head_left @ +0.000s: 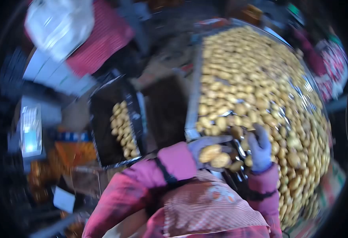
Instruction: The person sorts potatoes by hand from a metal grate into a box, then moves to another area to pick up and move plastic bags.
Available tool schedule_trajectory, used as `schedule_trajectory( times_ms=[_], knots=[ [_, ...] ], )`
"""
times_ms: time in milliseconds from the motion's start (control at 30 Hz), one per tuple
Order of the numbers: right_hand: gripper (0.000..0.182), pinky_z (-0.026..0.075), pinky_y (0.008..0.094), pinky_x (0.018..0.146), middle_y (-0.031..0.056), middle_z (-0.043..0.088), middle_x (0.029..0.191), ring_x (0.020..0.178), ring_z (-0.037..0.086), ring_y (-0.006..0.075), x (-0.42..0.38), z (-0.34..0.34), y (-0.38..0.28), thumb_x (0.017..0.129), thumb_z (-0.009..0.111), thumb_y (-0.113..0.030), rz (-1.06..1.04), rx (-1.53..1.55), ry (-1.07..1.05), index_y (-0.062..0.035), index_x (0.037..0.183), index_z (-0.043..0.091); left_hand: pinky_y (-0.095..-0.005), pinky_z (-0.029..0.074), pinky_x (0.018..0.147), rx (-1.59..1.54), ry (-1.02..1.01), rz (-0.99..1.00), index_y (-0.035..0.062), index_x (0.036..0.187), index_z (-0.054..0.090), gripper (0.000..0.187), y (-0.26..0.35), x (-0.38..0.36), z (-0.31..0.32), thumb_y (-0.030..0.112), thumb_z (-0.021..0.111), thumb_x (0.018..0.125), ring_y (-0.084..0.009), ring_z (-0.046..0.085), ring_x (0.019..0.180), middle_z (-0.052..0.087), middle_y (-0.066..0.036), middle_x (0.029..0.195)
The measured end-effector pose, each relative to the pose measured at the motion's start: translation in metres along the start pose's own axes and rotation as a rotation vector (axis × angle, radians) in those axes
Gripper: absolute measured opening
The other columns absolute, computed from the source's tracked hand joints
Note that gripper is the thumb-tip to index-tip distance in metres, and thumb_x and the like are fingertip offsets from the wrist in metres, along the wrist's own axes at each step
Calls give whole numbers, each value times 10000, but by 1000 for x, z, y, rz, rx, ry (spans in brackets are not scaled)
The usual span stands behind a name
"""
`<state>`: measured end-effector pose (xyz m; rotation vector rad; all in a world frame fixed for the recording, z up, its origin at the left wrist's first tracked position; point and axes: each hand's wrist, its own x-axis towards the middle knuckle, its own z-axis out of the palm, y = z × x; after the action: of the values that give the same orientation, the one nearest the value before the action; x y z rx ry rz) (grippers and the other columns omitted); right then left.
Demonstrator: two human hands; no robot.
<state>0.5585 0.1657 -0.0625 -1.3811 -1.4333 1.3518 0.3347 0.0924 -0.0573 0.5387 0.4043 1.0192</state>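
My left hand (199,150), in a light grey-purple glove, is closed around potatoes; two pale yellow potatoes (215,156) show in its palm. My right hand (260,150), gloved alike, is over the near edge of a wide heap of potatoes (237,75), its fingers apart and pointing to the left. A darker potato (237,131) lies between the two hands, close to the right fingertips. Dark, shiny gaps show among the potatoes there. Motion blur softens the fingers.
The heap sits on a large metal-rimmed table (193,95). To the left stands a black crate (102,131) with several potatoes along one side. Farther left are a lit scale-like device (31,131) and an orange box (73,154). Another person's patterned sleeve (332,65) is at the far right.
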Motion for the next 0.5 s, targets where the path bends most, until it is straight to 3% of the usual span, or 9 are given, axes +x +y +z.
schedule_trajectory(
  times_ms=[67,100,133,167,200,300,400,433,500],
  knots=[
    [385,480,259,719,109,593,1019,817,556,144,-14,38,-58,904,551,-82,-12,-62,-242,53,1258,483,-342,500,880,1034,305,458,-15,1228,504,408,-28,-24,-30,290,545,960,-192,589,1044,611,-128,1093],
    [377,485,280,760,129,595,1060,872,578,175,-17,49,-71,903,548,-91,-133,-256,-344,57,1247,494,-342,500,880,1027,329,480,-15,1228,504,408,-22,-26,-23,290,545,960,-192,589,1044,611,-128,1093],
    [378,462,339,884,167,580,1162,1038,574,244,-13,55,-61,904,543,-127,-525,-517,-428,58,1232,514,-348,504,873,406,205,357,-19,1223,504,426,-12,-28,-17,304,560,951,-199,593,1044,610,-127,1084],
    [397,411,377,978,189,564,1222,1159,528,271,-13,60,-60,908,539,-157,-536,-537,-466,61,1240,513,-354,507,865,-206,63,223,-24,1217,504,445,-3,-33,-16,318,574,942,-206,596,1045,610,-127,1074],
    [400,414,370,974,187,570,1211,1145,535,264,-12,63,-59,907,540,-160,-386,-388,-445,58,1241,514,-363,515,847,97,102,333,-9,1245,490,480,5,-37,-29,334,591,925,-201,607,1036,614,-148,1097],
    [359,443,332,935,175,593,1163,1086,566,236,-4,43,-40,920,510,-106,-112,-335,-351,46,1245,520,-458,533,774,-519,248,90,88,1267,534,485,28,-90,-51,414,545,909,-380,599,1037,565,-212,1198],
    [330,453,310,924,160,598,1152,1060,577,216,-9,23,-25,936,510,-94,-116,-304,-312,55,1230,527,-422,559,812,-450,364,370,38,1255,464,419,64,-152,-70,234,574,901,-308,640,975,592,-176,1165],
    [325,456,307,921,155,600,1148,1059,577,212,-15,18,-17,941,517,-102,-62,-209,-273,58,1224,530,-423,561,768,16,750,316,50,1184,505,384,71,-176,-93,248,606,871,-280,633,965,604,-138,1109],
    [332,461,320,931,157,605,1162,1088,571,204,-22,11,-20,943,539,-129,111,-261,-263,55,1219,534,-389,530,813,313,1026,349,38,1229,482,392,76,-212,-142,200,592,890,-240,609,984,598,-130,1114]
  ],
)
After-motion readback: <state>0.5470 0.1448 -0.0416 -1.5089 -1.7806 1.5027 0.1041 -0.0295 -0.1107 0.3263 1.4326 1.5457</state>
